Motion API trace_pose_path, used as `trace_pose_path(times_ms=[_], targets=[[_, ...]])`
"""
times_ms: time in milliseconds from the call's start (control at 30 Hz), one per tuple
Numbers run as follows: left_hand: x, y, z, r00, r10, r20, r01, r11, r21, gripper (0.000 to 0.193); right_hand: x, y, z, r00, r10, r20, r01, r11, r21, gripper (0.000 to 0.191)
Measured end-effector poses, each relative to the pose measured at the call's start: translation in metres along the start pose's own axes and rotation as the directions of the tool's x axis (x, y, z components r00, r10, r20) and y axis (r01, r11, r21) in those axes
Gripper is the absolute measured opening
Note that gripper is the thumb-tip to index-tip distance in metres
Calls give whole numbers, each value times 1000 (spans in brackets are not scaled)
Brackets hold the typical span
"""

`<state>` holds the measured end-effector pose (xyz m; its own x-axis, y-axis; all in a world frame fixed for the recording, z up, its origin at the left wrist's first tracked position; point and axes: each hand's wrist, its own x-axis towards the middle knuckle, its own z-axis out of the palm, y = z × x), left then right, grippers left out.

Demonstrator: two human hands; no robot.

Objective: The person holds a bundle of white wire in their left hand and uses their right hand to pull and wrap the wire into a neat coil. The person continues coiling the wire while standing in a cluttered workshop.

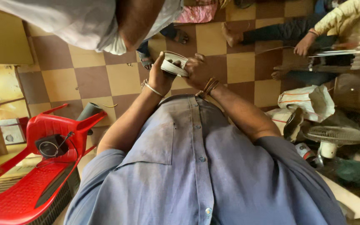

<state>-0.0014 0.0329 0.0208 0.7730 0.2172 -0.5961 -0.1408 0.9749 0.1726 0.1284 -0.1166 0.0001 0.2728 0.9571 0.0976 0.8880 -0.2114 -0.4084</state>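
White, smooth and round with a raised rim, a shallow disc-shaped part sits between both hands out in front of the blue button-front shirt. Left hand: thumb up along the disc's near edge, fingers curled behind it, closed on the part; a thin metal bangle circles that wrist. Right hand: fingers bent over the disc's other edge, gripping it; thread bands at the wrist. The disc is tilted, its rim facing partly toward the camera; whether it is hollow cannot be told. Floor below: glossy checkered tiles, brown and tan squares. To the person's left, a red moulded plastic chair with a slotted seat; on it lies a small black boxy device with a round face and a thin cable. To the right, a white table fan with a wire grille, and beside it a crumpled white plastic bag, contents hidden. Another person's hand rests near a stack of thin flat pieces, blurred.
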Motion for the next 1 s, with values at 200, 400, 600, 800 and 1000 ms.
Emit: trace_pose_path(times_ms=[200,400,600,800,1000], targets=[[-51,-9,17,921,248,301,-231,-275,933,51,-23,45,-27,951,-109,288,152,980,-130,9],[14,-57,59,733,-203,649,-661,-439,609,75,-45,68,-38,875,-191,445,255,963,-88,11],[55,-93,67,783,-510,357,-480,-130,868,60,-80,83,-70,886,-95,454,198,963,-184,12],[55,-122,63,799,-590,115,-78,88,993,34,-78,87,-107,888,38,458,51,982,-181,36],[50,-133,72,806,-570,160,226,546,807,44,-107,175,-144,996,-9,88,-33,883,469,76]])
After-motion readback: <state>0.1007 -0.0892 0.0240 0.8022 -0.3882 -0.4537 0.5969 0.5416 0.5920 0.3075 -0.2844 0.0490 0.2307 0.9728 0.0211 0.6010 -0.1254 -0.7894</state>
